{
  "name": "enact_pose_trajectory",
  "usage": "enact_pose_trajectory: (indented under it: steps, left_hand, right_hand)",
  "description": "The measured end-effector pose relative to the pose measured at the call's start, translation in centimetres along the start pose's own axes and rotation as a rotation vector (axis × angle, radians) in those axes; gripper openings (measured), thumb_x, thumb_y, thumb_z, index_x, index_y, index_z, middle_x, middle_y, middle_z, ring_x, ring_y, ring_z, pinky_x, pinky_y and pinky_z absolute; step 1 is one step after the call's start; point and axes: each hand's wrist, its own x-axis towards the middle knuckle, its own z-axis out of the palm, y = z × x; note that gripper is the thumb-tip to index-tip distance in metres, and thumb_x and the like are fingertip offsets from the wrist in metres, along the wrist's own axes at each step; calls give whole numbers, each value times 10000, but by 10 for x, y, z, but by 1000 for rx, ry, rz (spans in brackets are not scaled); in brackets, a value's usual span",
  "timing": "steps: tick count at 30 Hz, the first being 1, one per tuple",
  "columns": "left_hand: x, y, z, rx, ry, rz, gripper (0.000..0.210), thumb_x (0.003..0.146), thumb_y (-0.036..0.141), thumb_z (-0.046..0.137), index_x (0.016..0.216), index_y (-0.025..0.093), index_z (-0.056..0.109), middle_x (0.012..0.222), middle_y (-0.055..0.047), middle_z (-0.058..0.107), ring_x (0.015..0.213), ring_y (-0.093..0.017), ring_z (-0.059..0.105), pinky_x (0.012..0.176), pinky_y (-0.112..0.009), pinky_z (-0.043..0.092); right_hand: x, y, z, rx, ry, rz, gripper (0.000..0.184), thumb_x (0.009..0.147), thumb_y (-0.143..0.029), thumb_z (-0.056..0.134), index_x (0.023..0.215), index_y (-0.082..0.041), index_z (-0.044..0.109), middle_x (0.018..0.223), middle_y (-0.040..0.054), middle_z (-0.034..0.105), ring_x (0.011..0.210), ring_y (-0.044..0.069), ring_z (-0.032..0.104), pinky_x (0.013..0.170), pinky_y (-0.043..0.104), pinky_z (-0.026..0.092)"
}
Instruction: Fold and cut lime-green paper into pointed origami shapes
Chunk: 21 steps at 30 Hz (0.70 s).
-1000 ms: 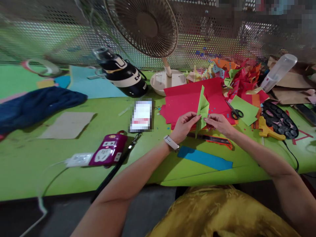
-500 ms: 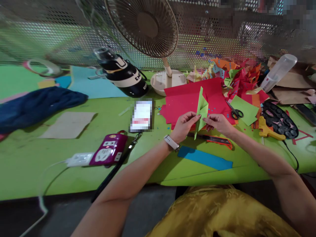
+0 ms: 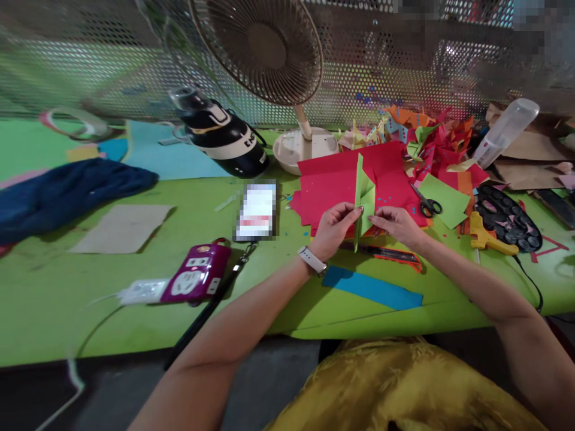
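Observation:
A folded piece of light green paper (image 3: 366, 194) stands upright between my hands, over the red sheets (image 3: 330, 185). My left hand (image 3: 335, 228) pinches its left edge between thumb and fingers. At its lower right, my right hand (image 3: 398, 226) grips the paper's edge with thumb and forefinger. Just below my hands lie an orange-trimmed box cutter (image 3: 395, 255) and a blue paper strip (image 3: 372, 287). Black scissors (image 3: 430, 206) rest on a flat green sheet (image 3: 449, 200) to the right.
A yellow glue gun (image 3: 489, 235) lies beside a black palette (image 3: 510, 218). Folded paper pieces (image 3: 442, 143) are heaped at the back. A fan (image 3: 305, 146), a black bottle (image 3: 233, 143), a phone (image 3: 257, 209) and a purple power strip (image 3: 196, 272) stand or lie leftward.
The green paper has turned slightly and shifted a little left, its top tip now more upright. My right-hand fingers have moved slightly along its edge.

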Motion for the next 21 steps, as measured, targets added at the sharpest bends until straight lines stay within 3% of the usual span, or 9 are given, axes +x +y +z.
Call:
enact_pose_trajectory:
  steps: [3,9,16,21]
  left_hand:
    - [0,-3,0,57,9,31,393,695,557,777,736,190,643,668,19,578,630,-112,487,580,-238,390]
    - [-2,-4,1,91,-5,58,410,712,584,761,748,193,642,649,20,566,601,-110,468,555,-237,380]
    - [-2,-4,1,78,-27,70,414,724,593,756,742,194,646,670,17,575,615,-108,477,570,-236,393]
    - [-2,-7,1,79,-17,78,409,727,582,758,757,188,653,674,15,580,617,-106,481,561,-232,390]
  right_hand:
    - [1,2,0,29,99,-5,380,646,-519,793,735,-200,606,636,-52,593,567,88,546,535,220,440]
    - [2,4,-1,132,113,-4,334,622,-478,798,718,-203,634,655,-30,630,617,104,579,624,244,488]
    - [2,7,-3,110,173,-21,285,769,-465,661,658,-208,608,642,-40,597,613,98,536,608,231,435]
    - [1,6,-3,94,65,-36,284,724,-465,738,702,-197,645,640,-34,615,600,96,547,607,234,446]
